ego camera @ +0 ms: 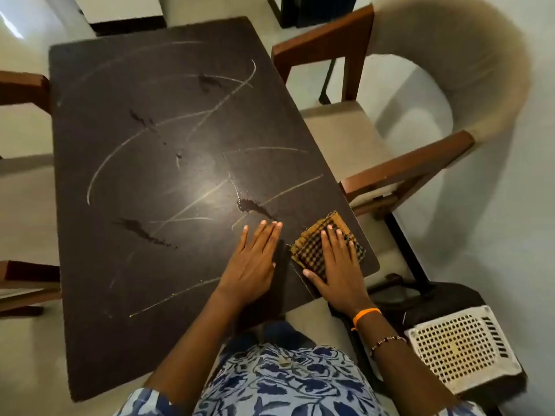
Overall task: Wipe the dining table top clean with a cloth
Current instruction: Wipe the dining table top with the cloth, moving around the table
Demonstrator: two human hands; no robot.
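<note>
Floor (495, 205): pale, smooth, faintly glossy; spreads on all sides.
Desk (126, 181): dark rectangular top with rounded corners, matte; crossed by thin pale curved streaks, dotted with several dark wet-looking smears, one bright glare patch near the middle.
Armchair (444, 94): just beside the desk's right edge; curved beige upholstered back, reddish-brown wooden arms, beige seat pad.
Second chair (21, 88): brown wood, partly cut off at the left edge.
Perforated panel (462, 349): off-white plastic, grid of round holes, low on the right on a dark object.
Left hand (255, 262): flat on the bare desk, fingers straight and together, holding nothing.
Right hand (336, 265): flat, fingers straight, pressing down on the cloth.
Checked cloth (318, 244): folded, woven mustard-and-black checks, frayed edges; near the desk's near-right corner.
Wristbands (365, 314): orange band and a beaded string.
</note>
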